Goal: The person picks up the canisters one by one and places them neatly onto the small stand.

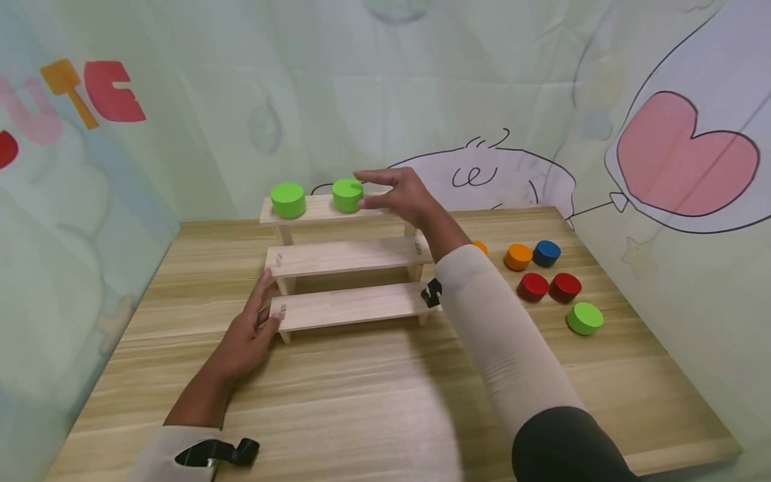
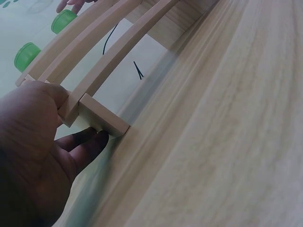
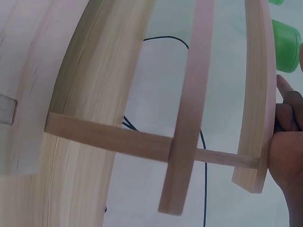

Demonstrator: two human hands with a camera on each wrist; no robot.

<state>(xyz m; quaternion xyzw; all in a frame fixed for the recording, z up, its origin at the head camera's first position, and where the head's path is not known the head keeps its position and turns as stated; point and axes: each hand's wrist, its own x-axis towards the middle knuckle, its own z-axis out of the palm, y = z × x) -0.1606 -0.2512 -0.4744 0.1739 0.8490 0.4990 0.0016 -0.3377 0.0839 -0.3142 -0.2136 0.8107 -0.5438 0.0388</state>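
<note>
A pale wooden three-step stand stands on the table. My left hand grips its left end, the thumb by the lowest step and fingers around the side; the left wrist view shows fingertips against the side leg. On the top step sit two green cylinder blocks, a left one and a second one nearer the middle. My right hand pinches the second green block at its right side, forefinger behind and thumb in front. In the right wrist view this block is partly cut off.
Right of the stand lie loose cylinder blocks: orange, blue, two red and a green one. Another orange block is mostly hidden by the right forearm. A printed cloth hangs behind the wooden table.
</note>
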